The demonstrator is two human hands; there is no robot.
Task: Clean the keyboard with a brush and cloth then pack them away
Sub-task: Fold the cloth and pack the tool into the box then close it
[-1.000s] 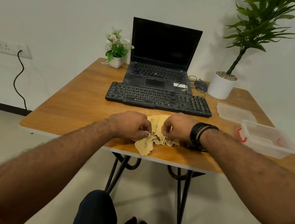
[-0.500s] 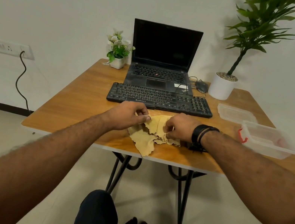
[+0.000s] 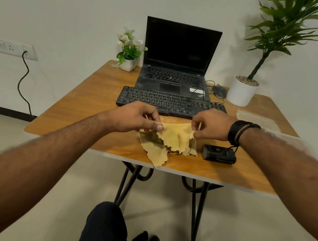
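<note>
Both hands have lifted off the tabletop since a second ago and moved apart, pulling the cloth's top edge up and taut between them; the small black box near the front edge, earlier hidden under the right wrist, now shows. Left hand (image 3: 133, 117) pinches the cloth (image 3: 168, 143) at its upper left corner, thumb over curled fingers. Right hand (image 3: 211, 125) pinches the upper right corner the same way; black bands on that wrist. Cloth is yellow with wavy edges, upper part raised, lower part resting on the table (image 3: 68, 123) near the front edge, one corner reaching that edge. Small black box (image 3: 219, 154) sits just right of the cloth, apart from it. Behind the hands, the keyboard (image 3: 169, 103) lies across mid-table, an open laptop (image 3: 178, 60) right behind it. Mouse (image 3: 219, 91) beside the laptop's right side. Clear lid (image 3: 257, 120) near the right edge. Small flower pot (image 3: 129, 51) at the back edge left of the laptop, tall potted plant (image 3: 244, 90) toward the back right corner. Brush: can't spot it.
</note>
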